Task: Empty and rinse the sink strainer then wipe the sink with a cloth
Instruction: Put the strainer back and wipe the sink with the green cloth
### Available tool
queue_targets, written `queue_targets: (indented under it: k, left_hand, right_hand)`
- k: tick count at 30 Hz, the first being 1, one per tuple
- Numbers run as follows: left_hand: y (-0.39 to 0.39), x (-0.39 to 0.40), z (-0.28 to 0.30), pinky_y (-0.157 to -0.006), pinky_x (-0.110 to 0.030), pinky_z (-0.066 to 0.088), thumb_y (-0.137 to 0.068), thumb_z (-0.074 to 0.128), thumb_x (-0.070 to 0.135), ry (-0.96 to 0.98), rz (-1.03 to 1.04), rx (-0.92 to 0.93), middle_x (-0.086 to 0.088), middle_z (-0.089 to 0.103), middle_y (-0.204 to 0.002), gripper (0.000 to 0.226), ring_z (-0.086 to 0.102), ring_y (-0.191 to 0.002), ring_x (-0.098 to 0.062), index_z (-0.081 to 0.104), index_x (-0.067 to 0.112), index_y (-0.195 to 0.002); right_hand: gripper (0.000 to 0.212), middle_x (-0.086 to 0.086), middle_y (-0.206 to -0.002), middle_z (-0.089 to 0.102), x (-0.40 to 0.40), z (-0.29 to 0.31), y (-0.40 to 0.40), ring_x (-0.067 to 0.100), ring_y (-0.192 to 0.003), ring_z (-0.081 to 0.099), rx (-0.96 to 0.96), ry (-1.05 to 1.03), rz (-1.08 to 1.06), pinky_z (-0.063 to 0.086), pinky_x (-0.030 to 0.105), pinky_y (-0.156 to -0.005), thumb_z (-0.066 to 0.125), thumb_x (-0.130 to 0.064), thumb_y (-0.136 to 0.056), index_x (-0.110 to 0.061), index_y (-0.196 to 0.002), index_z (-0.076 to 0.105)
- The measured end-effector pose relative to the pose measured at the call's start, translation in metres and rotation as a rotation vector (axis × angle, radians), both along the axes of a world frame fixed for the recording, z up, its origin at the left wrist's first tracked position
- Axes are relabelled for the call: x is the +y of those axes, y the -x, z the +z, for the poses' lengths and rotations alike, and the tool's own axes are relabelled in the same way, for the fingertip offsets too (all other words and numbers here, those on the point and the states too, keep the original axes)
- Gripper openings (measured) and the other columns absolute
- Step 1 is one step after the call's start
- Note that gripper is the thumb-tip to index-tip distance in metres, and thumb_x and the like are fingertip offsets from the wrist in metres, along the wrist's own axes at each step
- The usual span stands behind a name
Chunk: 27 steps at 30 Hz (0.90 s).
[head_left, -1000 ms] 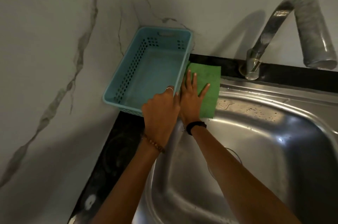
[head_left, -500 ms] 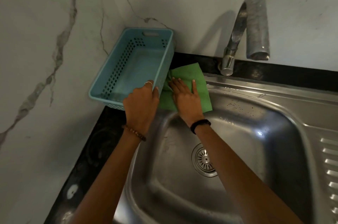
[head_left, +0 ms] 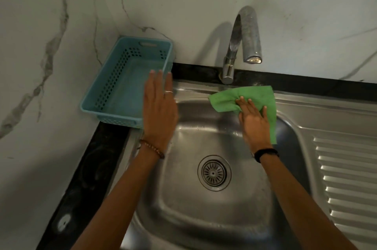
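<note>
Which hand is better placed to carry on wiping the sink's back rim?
Right. The right hand lies flat on the green cloth at the rim; the left hand is open, clothless, beside the blue basket.

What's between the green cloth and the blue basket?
In the head view, the left hand hangs flat between the basket and the cloth; past it, only bare sink rim.

Right hand [head_left: 255, 125] pressed flat on crumpled green cloth [head_left: 259, 96] at stainless steel sink [head_left: 204, 215] back rim, below curved chrome tap [head_left: 244, 41]. Left hand [head_left: 160, 111] flat, fingers spread, over pale blue perforated plastic basket [head_left: 114, 84] edge. Round metal strainer [head_left: 213, 172] sat in drain.
</note>
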<state>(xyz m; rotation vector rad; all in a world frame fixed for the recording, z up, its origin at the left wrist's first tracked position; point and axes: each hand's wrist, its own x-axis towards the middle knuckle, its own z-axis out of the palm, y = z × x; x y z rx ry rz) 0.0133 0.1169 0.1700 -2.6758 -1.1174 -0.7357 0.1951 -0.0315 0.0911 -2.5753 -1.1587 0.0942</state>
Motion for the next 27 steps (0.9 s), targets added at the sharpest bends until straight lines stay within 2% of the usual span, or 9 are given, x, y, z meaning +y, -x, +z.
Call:
queue_targets:
  k: [1,3,6,9,12,15,20,23,27]
  left_hand:
    - [-0.009,-0.005,-0.004,-0.112,-0.043,0.024,-0.081,0.054,0.005,0.002,-0.098,0.036,-0.022,0.038,-0.144,0.060,0.030,-0.137,-0.037,0.034,0.001,-0.138]
    - [-0.027,-0.013,-0.020,-0.116,-0.038,0.008,-0.088,0.050,0.012,0.131,-0.243,0.150,-0.017,0.022,-0.153,0.063,0.013,-0.144,-0.031,0.021,0.005,-0.144]
    - [-0.047,-0.013,-0.051,-0.115,-0.034,-0.007,-0.090,0.045,0.011,0.391,-0.285,0.299,-0.014,0.000,-0.157,0.070,-0.007,-0.145,-0.025,0.003,0.006,-0.146]
    - [-0.056,0.005,-0.069,-0.116,-0.035,-0.009,-0.085,0.051,0.006,0.542,-0.215,0.316,-0.015,-0.007,-0.157,0.082,-0.010,-0.145,-0.026,-0.003,0.005,-0.146]
    - [-0.051,0.022,-0.080,-0.115,-0.040,-0.009,-0.079,0.060,0.009,0.622,-0.182,0.332,-0.014,-0.013,-0.156,0.096,-0.013,-0.144,-0.025,-0.010,0.004,-0.145]
    - [-0.043,0.032,-0.088,-0.114,-0.038,-0.013,-0.076,0.063,0.013,0.663,-0.190,0.324,-0.011,-0.015,-0.156,0.102,-0.014,-0.144,-0.021,-0.010,0.007,-0.145]
    - [-0.042,0.035,-0.095,-0.111,-0.035,-0.015,-0.069,0.066,0.012,0.642,-0.180,0.312,-0.011,-0.014,-0.156,0.107,-0.014,-0.144,-0.021,-0.009,0.007,-0.145]
    - [-0.042,0.035,-0.096,-0.112,-0.036,-0.013,-0.068,0.068,0.015,0.614,-0.172,0.312,-0.012,-0.012,-0.156,0.110,-0.011,-0.145,-0.022,-0.011,0.008,-0.145]
    - [-0.042,0.035,-0.095,-0.113,-0.036,-0.011,-0.072,0.070,0.017,0.606,-0.176,0.323,-0.013,-0.013,-0.156,0.110,-0.011,-0.145,-0.023,-0.012,0.008,-0.145]
  right_hand:
    - [0.044,0.000,-0.153,0.031,-0.008,0.001,-0.004,0.018,-0.144,0.023,0.016,-0.032,-0.054,0.011,0.052,-0.117,0.036,-0.014,-0.098,-0.017,-0.142,0.036]
    - [0.042,0.001,-0.153,0.032,-0.014,0.001,-0.004,0.020,-0.144,0.023,0.077,-0.105,-0.168,0.011,0.053,-0.116,0.034,-0.013,-0.098,-0.015,-0.140,0.040]
    - [0.043,0.009,-0.155,0.024,0.006,0.004,0.007,0.026,-0.145,0.015,0.191,-0.179,-0.291,0.008,0.056,-0.114,0.032,-0.012,-0.099,-0.012,-0.142,0.035]
    - [0.048,0.017,-0.157,0.010,0.038,0.001,0.028,0.028,-0.146,0.006,0.201,-0.152,-0.232,0.003,0.051,-0.116,0.028,-0.015,-0.100,-0.016,-0.148,0.020]
    - [0.053,0.016,-0.158,0.003,0.068,-0.005,0.052,0.027,-0.146,-0.002,0.152,-0.102,-0.064,-0.003,0.046,-0.117,0.030,-0.013,-0.100,-0.019,-0.149,0.012]
    - [0.061,0.012,-0.159,-0.002,0.099,-0.008,0.067,0.027,-0.146,-0.005,0.016,-0.010,0.142,-0.004,0.048,-0.117,0.037,-0.009,-0.097,-0.017,-0.149,0.007]
    - [0.060,0.005,-0.159,0.003,0.093,-0.012,0.042,0.022,-0.147,0.000,-0.112,0.043,0.272,-0.001,0.042,-0.119,0.034,-0.006,-0.097,-0.017,-0.149,0.008]
    - [0.065,0.002,-0.159,0.002,0.061,-0.015,0.021,0.020,-0.147,0.000,-0.124,0.072,0.216,-0.002,0.041,-0.118,0.037,-0.001,-0.094,-0.021,-0.149,0.007]
    - [0.063,0.004,-0.159,0.002,-0.013,-0.009,-0.021,0.022,-0.147,0.004,-0.109,0.149,-0.016,0.004,0.044,-0.118,0.036,-0.004,-0.095,-0.022,-0.149,0.008]
